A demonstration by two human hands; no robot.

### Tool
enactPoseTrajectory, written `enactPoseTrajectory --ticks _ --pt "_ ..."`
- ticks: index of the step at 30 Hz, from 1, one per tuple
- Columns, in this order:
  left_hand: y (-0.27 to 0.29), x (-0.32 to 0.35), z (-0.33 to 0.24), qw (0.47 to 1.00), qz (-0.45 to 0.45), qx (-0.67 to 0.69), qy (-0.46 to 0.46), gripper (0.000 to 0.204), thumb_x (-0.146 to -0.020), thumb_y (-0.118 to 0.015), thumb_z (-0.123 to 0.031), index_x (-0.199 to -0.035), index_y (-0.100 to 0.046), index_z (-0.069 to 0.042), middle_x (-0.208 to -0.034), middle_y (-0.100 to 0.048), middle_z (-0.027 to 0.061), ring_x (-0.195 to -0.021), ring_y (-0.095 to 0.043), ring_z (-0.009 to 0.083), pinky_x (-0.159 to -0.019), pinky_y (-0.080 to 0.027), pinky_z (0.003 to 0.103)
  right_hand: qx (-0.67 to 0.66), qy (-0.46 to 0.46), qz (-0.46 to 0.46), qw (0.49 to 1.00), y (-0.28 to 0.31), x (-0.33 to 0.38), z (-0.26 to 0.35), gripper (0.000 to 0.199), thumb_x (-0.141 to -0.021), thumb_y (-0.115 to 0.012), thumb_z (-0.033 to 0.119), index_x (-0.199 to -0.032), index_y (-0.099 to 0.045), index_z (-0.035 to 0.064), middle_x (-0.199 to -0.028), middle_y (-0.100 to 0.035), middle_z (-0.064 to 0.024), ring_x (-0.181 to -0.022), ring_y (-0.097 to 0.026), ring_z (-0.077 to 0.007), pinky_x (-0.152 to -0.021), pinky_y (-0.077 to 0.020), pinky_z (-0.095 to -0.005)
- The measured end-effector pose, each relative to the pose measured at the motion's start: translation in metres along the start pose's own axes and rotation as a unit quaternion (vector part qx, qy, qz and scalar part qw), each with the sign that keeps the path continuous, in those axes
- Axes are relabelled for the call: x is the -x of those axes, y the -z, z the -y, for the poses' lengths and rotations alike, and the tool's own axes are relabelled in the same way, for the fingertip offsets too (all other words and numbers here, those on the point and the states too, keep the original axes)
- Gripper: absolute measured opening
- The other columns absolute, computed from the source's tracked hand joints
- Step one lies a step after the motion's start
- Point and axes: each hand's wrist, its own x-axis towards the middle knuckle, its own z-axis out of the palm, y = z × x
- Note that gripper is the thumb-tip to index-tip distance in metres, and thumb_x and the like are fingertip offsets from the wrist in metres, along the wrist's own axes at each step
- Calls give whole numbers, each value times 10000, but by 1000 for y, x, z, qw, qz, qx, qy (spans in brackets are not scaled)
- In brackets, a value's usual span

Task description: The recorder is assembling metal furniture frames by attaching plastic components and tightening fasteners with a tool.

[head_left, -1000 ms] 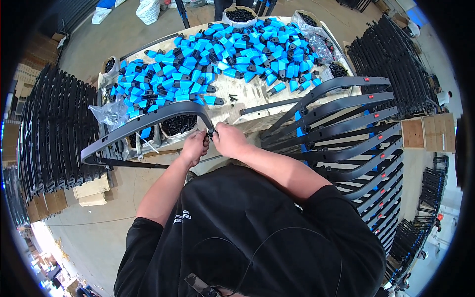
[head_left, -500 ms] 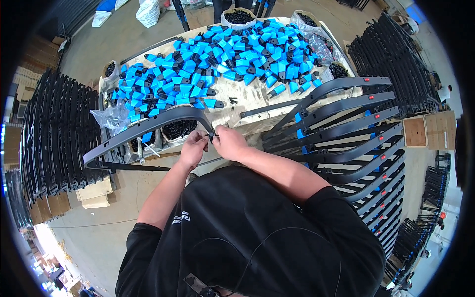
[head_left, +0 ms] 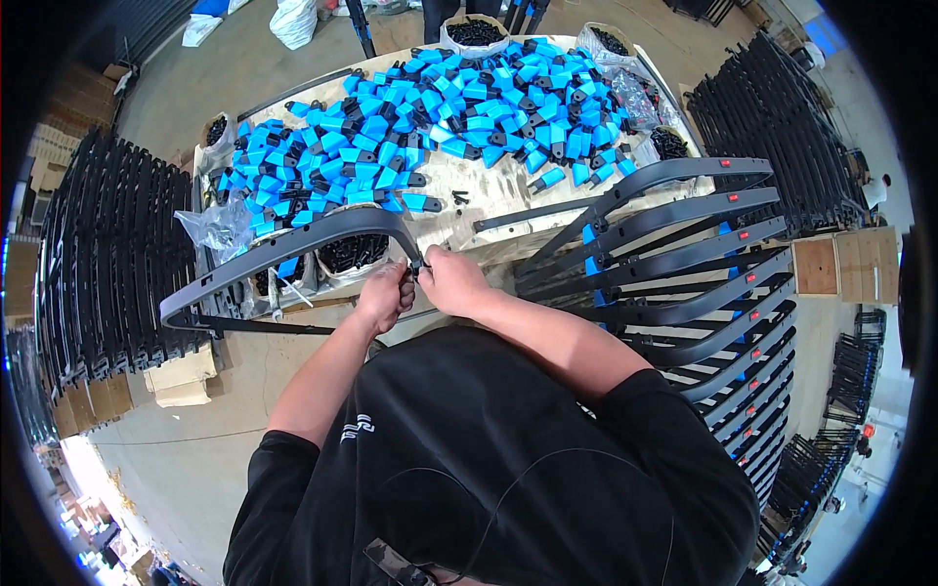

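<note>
A dark grey bent-tube frame [head_left: 283, 240] stretches from the left to the middle, its curved end coming down between my hands. My right hand [head_left: 451, 281] is closed around that end. Just left of it my left hand [head_left: 385, 295] has its fingers curled in against the same end; whatever they hold is too small or hidden to name. Beyond the frame, a bag of small black parts [head_left: 354, 252] sits at the table edge. A big heap of blue and black plastic pieces [head_left: 376, 127] covers much of the wooden table [head_left: 459, 186].
On my right, several similar frames [head_left: 674, 244] with red marks lean in a row. Stacks of black frames stand at far left [head_left: 112, 264] and far right [head_left: 782, 137]. A clear plastic bag [head_left: 217, 227] lies on the table's left side. Cardboard boxes [head_left: 848, 264] stand at right.
My left hand has turned, and its fingers have curled in more tightly beside the frame's end. The right hand keeps its grip in the same place.
</note>
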Motion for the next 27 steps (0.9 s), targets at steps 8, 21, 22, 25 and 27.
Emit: enactPoseTrajectory --ticks 8,21,22,25,27 --pt "-12 2 -3 998 -40 -2 55 402 -1083 -440 -442 -811 -426 -147 -581 -321 -46 -445 -270 99 -418 -201 288 -9 -8 -4 1000 -2 0 -1 226 -919 -622 190 -958 -552 -21 -934 -670 -264 -896 -653 -464 -788 -506 -553" --pt "-3 4 5 998 -7 62 -27 219 -1058 -548 -267 -908 -463 -133 -742 -440 -15 -607 -401 110 -515 -315 261 -10 -3 -17 1000 -3 1 -1 227 -922 -628 201 -956 -556 -11 -875 -668 -258 -864 -653 -462 -751 -505 -552" --pt "-3 6 3 996 2 83 -13 197 -1046 -563 -236 -910 -465 -132 -745 -448 -12 -620 -409 113 -530 -330 270 -10 -3 -19 1000 -2 1 -1 228 -923 -627 202 -954 -556 -12 -875 -668 -259 -865 -653 -464 -750 -504 -553" --pt "0 7 2 994 13 112 -6 162 -1017 -590 -176 -917 -473 -127 -756 -474 -5 -640 -433 121 -553 -356 286 -8 7 -27 1000 -3 2 -2 229 -926 -624 204 -952 -556 -14 -875 -667 -260 -863 -651 -466 -748 -502 -555" --pt "3 6 4 993 14 119 -12 148 -1001 -602 -146 -921 -479 -123 -765 -493 -1 -648 -449 124 -561 -368 294 -6 18 -34 999 -4 1 -4 230 -928 -622 204 -952 -556 -15 -874 -667 -261 -861 -651 -468 -748 -501 -556"
